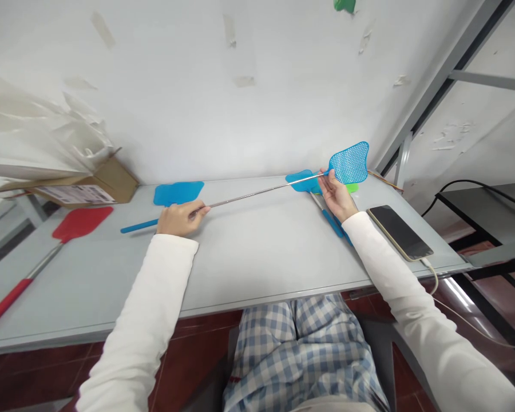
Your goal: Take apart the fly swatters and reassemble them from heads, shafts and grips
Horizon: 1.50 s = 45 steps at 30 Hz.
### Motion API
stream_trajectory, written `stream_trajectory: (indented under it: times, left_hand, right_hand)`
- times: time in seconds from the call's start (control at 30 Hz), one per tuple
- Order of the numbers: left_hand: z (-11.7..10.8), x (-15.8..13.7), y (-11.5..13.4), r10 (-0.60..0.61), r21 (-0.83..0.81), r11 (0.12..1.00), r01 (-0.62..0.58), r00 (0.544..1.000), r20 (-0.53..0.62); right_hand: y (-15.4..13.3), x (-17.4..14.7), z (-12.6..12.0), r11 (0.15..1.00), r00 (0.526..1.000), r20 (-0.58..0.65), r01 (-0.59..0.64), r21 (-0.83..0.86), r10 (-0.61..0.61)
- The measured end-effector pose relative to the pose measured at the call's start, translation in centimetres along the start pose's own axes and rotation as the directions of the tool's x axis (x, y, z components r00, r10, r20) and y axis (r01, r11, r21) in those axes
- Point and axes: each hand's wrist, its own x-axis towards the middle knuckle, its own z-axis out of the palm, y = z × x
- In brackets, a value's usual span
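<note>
A blue fly swatter (257,193) with a long, drawn-out metal rod spans the space between my two hands above the table. My left hand (179,217) is closed round it near the blue handle, which sticks out to the left. At the other end, my right hand (335,194) pinches the neck just below the perforated blue head. Behind my left hand lies a blue swatter head (178,193). Under and beside my right hand are more swatters, with another blue head (300,181), a bit of a green head (352,187) and blue handles (332,223) partly hidden.
A red fly swatter (81,222) lies at the left of the grey table (249,252). Behind it stands a cardboard box (107,183) with plastic wrapping. A phone (400,232) with a white cable lies at the right. A white wall rises behind the table.
</note>
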Motion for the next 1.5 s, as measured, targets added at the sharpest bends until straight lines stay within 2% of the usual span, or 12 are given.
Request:
stream_trajectory:
  times: [0.17,0.33,0.47,0.73,0.87,1.03,1.17,1.5]
  left_hand:
    - [0.6,0.0,-0.3,-0.001,0.039,0.999,0.003,0.999,-0.041]
    - [0.6,-0.1,-0.1,0.034,0.051,0.998,-0.033,0.999,-0.013]
    - [0.4,-0.1,0.2,0.034,0.082,0.996,-0.031,0.999,-0.034]
    - [-0.1,0.3,2.3,0.066,0.022,0.998,-0.066,0.997,-0.035]
    - [-0.1,0.3,3.3,0.081,-0.017,0.997,-0.081,0.996,-0.046]
    - [0.0,0.1,4.3,0.067,-0.025,0.997,-0.067,0.998,-0.002]
    - [-0.2,0.0,6.0,0.090,0.003,0.996,-0.090,0.995,0.039]
    - [-0.8,0.0,12.7,0.168,-0.094,0.984,-0.154,0.970,0.177]
  right_hand:
    - [-0.3,-0.1,0.0,1.000,1.000,0.016,0.004,-0.013,-0.003]
    - [-0.1,-0.3,0.2,1.000,0.999,0.035,0.030,0.000,-0.030]
    - [0.1,-0.8,0.3,0.999,0.998,0.057,0.021,0.036,-0.023]
    - [0.3,-2.0,1.6,0.999,0.990,0.143,-0.009,0.033,0.004]
    - [0.0,-2.0,1.9,0.999,0.990,0.130,0.052,0.013,-0.053]
    - [-0.8,-1.6,1.4,0.997,0.995,0.072,0.072,0.023,-0.073]
    - [-0.4,-1.8,1.6,0.997,0.998,0.027,0.061,0.039,-0.062]
    - [2.5,-4.4,3.7,1.000,0.993,0.114,0.017,-0.005,-0.017]
